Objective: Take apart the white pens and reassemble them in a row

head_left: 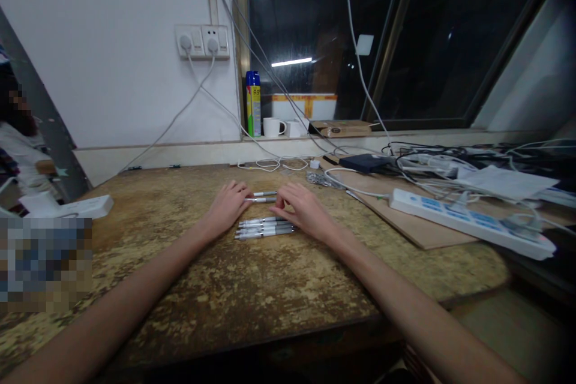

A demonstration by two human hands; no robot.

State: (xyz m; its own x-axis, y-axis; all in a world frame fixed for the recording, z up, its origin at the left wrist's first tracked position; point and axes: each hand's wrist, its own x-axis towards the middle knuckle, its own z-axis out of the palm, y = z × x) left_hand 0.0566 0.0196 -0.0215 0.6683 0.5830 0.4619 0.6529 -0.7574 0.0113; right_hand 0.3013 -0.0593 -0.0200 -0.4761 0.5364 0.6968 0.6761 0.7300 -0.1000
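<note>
A slim pen [263,200] with a white and grey barrel lies crosswise between my two hands. My left hand [228,205] pinches its left end with the fingertips. At its right end, the curled fingers of my right hand [302,209] close on it, though the fingertips partly hide the contact. Just behind it a second similar pen [266,194] shows, its ends covered by my fingers. Nearer to me, several white and silver pens [263,230] lie side by side on the worn wooden table [252,288]. Below my right palm, their right ends are partly hidden.
To the right, a white power strip [468,222] rests on a brown board [405,225] among tangled cables. A crumpled clear bag [318,178] lies behind my right hand. On the sill stand a spray can [253,105] and a white mug [272,126]. Another person is at far left.
</note>
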